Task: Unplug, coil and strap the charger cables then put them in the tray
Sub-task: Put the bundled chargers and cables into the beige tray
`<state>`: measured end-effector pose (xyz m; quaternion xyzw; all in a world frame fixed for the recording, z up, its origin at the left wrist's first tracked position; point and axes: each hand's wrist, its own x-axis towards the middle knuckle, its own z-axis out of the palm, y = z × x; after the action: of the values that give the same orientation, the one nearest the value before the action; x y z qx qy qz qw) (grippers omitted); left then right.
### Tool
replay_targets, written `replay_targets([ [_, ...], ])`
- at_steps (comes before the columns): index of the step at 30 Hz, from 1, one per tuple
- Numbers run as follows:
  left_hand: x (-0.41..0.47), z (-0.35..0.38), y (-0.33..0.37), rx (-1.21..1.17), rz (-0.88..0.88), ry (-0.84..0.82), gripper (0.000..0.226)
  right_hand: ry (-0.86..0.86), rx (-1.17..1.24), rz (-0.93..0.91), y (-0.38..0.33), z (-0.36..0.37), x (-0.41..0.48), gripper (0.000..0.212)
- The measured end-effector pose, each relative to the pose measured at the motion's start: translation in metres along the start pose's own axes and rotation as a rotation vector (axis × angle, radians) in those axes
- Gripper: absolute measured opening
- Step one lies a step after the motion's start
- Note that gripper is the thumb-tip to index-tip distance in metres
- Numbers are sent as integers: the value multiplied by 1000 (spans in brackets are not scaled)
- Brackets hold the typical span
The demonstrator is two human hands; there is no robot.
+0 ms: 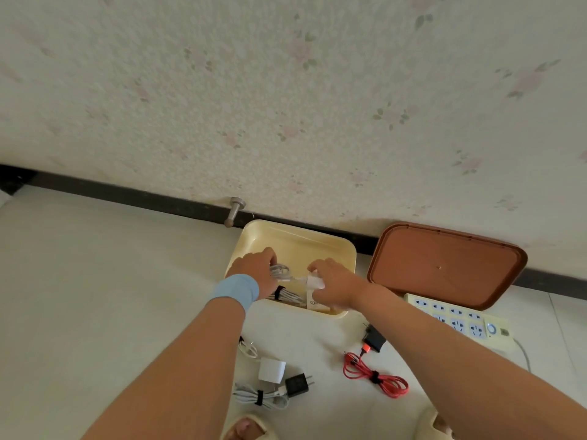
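Nearest, below both hands, a strapped grey cable (260, 397) with a black plug (298, 383) and a strapped red cable (376, 376) are seen on the floor. Farther up, inside the yellow tray (295, 238), a white coiled cable (279, 270) is gripped by the left hand (255, 270), and its white charger (314, 281) is gripped by the right hand (333, 285). A brown tray (444, 265) is leaned on the wall, right of the right hand.

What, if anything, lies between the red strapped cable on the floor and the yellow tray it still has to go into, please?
Nothing visible blocks it. The red cable lies on bare floor in front of the yellow tray; only its black plug sits on that line. The left hand and right hand occupy the tray's front half, but its back is free.
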<state>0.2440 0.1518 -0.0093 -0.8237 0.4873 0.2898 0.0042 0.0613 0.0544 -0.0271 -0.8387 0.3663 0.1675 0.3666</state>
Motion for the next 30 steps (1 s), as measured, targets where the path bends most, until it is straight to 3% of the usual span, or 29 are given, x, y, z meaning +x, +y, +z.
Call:
replay_targets([
  [5, 23, 23, -3, 90, 40, 88, 41, 118, 92, 50, 14, 7, 25, 64],
  [9, 39, 42, -8, -28, 3, 88, 35, 52, -29, 28, 21, 23, 39, 58],
  [14, 55, 46, -15, -109, -72, 124, 31, 59, 83, 73, 30, 31, 41, 57],
  [18, 66, 48, -13, -79, -83, 143, 28, 53, 42, 17, 36, 27, 41, 69],
  [21, 69, 51, -12, 45, -92, 111, 32, 49, 46, 9, 34, 21, 44, 63],
  [25, 68, 59, -18, 308, -25, 75, 45, 153, 31, 15, 31, 19, 54, 44],
  [27, 65, 61, -21, 305, 35, 102, 49, 137, 26, 42, 33, 22, 59, 48],
  [30, 57, 63, -18, 240, 122, 53, 36, 64, 2, 74, 38, 27, 63, 55],
])
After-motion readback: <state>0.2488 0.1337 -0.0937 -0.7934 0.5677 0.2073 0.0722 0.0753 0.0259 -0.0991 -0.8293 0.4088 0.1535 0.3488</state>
